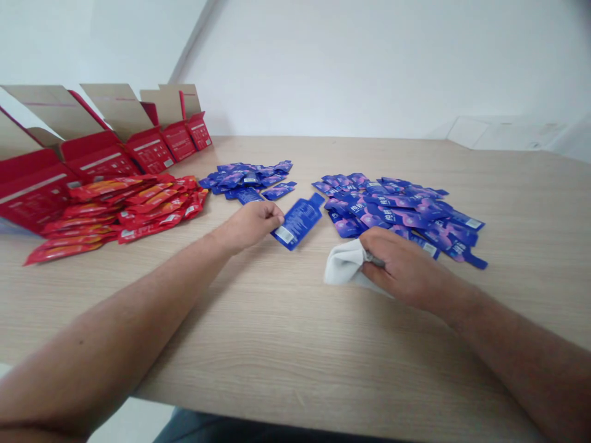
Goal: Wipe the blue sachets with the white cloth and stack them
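Observation:
My left hand [257, 224] pinches a blue sachet [299, 221] by its lower left corner, the printed side with a barcode facing up. In my right hand [396, 263] a crumpled white cloth [345, 263] is gripped, hanging out to the left of the fingers; a small grey piece shows beside the thumb, too unclear to name. Just beyond the right hand lies a large pile of blue and purple sachets [392, 206]. A smaller pile of the same sachets [244, 177] lies beyond my left hand.
Red packets [157, 203] lie heaped at the left. Behind them stands a row of red cardboard boxes [148, 151] with raised flaps. A clear plastic piece [503, 134] rests against the wall at the back right. The wooden table [258, 344] ends near my lap.

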A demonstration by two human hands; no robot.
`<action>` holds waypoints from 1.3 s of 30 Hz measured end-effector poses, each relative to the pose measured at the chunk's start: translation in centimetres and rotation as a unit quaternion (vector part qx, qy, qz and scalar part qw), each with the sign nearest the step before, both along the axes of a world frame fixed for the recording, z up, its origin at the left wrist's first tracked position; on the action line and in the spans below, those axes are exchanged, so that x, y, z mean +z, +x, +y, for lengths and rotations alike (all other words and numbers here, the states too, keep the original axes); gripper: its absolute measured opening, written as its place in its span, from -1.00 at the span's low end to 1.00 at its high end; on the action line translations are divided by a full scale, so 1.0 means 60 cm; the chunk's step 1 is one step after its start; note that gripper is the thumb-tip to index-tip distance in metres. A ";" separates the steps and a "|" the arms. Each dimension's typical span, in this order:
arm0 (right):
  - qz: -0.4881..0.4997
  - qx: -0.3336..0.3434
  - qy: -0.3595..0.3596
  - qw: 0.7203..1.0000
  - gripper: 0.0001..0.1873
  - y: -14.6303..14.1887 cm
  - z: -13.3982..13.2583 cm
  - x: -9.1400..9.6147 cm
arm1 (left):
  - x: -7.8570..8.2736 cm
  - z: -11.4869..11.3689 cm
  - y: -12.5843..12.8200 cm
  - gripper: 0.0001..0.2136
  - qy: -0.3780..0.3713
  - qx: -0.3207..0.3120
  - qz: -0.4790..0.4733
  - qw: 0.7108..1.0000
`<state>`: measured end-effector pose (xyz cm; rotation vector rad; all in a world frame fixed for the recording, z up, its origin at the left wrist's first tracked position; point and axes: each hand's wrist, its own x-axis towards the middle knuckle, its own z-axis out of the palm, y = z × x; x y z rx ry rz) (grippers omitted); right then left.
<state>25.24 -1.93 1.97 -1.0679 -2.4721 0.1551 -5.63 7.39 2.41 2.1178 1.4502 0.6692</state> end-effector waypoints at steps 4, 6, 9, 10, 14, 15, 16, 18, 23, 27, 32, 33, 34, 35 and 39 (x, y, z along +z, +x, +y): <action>-0.015 0.009 -0.010 1.000 -0.98 -0.009 -0.006 -0.005 | -0.013 0.066 -0.075 -0.80 0.042 0.184 -0.090 0.978; -0.019 0.011 -0.012 1.000 -0.96 -0.013 -0.007 -0.006 | -0.021 0.092 -0.112 -0.78 0.086 0.285 -0.100 0.949; -0.019 0.014 -0.013 1.000 -0.97 -0.015 -0.008 -0.007 | -0.028 0.116 -0.152 -0.73 0.203 0.347 -0.072 0.913; -0.019 0.017 -0.014 1.000 -0.97 -0.015 -0.008 -0.007 | -0.028 0.121 -0.159 -0.71 0.228 0.354 -0.065 0.904; -0.020 0.027 -0.016 0.999 -0.96 -0.015 -0.008 -0.008 | -0.027 0.123 -0.160 -0.70 0.273 0.341 -0.032 0.899; -0.020 0.028 -0.018 0.999 -0.96 -0.015 -0.008 -0.008 | -0.026 0.120 -0.155 -0.71 0.280 0.331 -0.024 0.901; -0.022 0.028 -0.021 0.999 -0.96 -0.016 -0.008 -0.008 | -0.025 0.117 -0.150 -0.73 0.285 0.320 -0.019 0.903; -0.026 0.028 -0.027 0.999 -0.95 -0.017 -0.009 -0.007 | -0.026 0.109 -0.135 -0.75 0.286 0.303 -0.013 0.909; -0.033 0.039 -0.027 0.998 -0.96 -0.019 -0.009 -0.007 | -0.036 0.077 -0.080 -0.82 0.228 0.215 -0.004 0.950; -0.041 0.036 -0.032 0.998 -0.95 -0.020 -0.011 -0.006 | -0.042 0.037 -0.027 -0.84 0.186 0.020 0.060 0.980; -0.073 0.033 -0.054 0.995 -0.96 -0.022 -0.013 -0.006 | -0.042 0.000 0.012 -0.81 0.176 -0.163 0.173 0.955; -0.080 0.039 -0.057 0.994 -0.95 -0.023 -0.013 -0.007 | -0.042 -0.003 0.015 -0.82 0.177 -0.172 0.184 0.951; -0.084 0.047 -0.058 0.994 -0.93 -0.024 -0.013 -0.009 | -0.042 -0.005 0.017 -0.82 0.177 -0.174 0.191 0.950; -0.088 0.055 -0.059 0.993 -0.91 -0.025 -0.013 -0.010 | -0.042 -0.005 0.017 -0.82 0.176 -0.173 0.195 0.949; -0.086 0.068 -0.062 0.992 -0.88 -0.028 -0.013 -0.014 | -0.042 -0.001 0.015 -0.82 0.170 -0.154 0.198 0.953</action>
